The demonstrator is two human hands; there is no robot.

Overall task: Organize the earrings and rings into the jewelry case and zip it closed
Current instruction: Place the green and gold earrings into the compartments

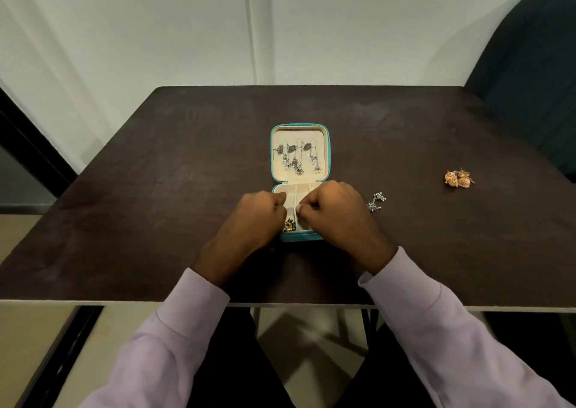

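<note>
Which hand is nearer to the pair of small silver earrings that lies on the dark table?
The right hand: the silver earrings lie just beside it on the table. The left hand is farther, across the open teal jewelry case.

I see the teal jewelry case [300, 131] open at table centre, silver earrings [376, 201] at its 3 o'clock, gold earrings [458, 178] farther out.

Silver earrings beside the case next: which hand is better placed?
Right, probably. The silver earrings lie on the table just right of the right hand; the left hand is across the open jewelry case.
</note>
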